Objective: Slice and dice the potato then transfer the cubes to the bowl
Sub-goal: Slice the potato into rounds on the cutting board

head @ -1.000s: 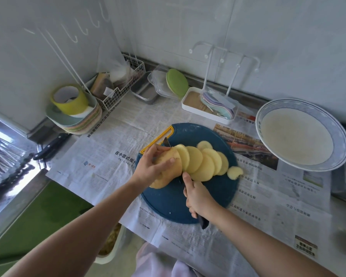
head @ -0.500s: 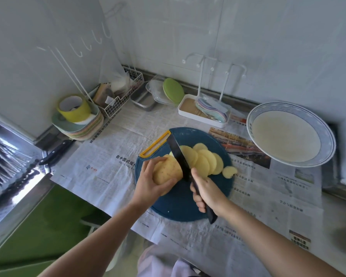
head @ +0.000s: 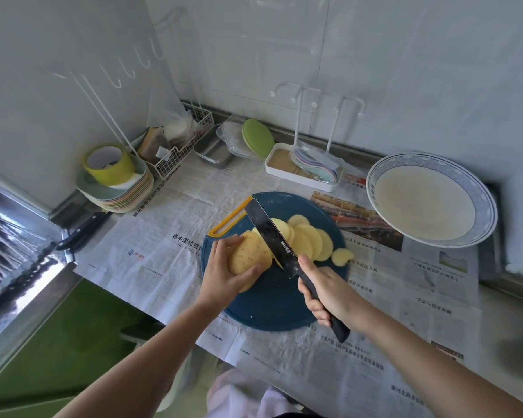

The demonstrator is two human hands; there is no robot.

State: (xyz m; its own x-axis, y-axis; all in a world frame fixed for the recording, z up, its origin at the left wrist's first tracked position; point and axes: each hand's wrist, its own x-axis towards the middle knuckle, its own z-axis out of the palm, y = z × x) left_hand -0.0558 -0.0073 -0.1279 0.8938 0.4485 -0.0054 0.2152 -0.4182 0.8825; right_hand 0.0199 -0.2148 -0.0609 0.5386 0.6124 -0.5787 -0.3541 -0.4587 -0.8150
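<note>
On the round blue cutting board [head: 269,306] my left hand [head: 224,276] grips the uncut part of the potato [head: 248,256]. My right hand [head: 326,292] holds the black knife [head: 271,236] by its handle, the blade tilted against the potato's cut face. Several round potato slices [head: 307,241] lean in a row right of the blade, and a small end piece [head: 341,256] lies beyond them. A wide white bowl with a blue rim [head: 432,162] stands at the far right, with nothing in it.
Newspaper [head: 163,245] covers the counter. A stack of plates with a yellow cup [head: 112,167] sits back left, beside a wire basket [head: 175,152], metal tray [head: 213,150] and white rack tray [head: 302,165]. Another black-handled knife [head: 82,230] lies at the left edge.
The knife has come up out of the cut and its blade now leans tilted against the potato's cut face. My left hand still holds the potato.
</note>
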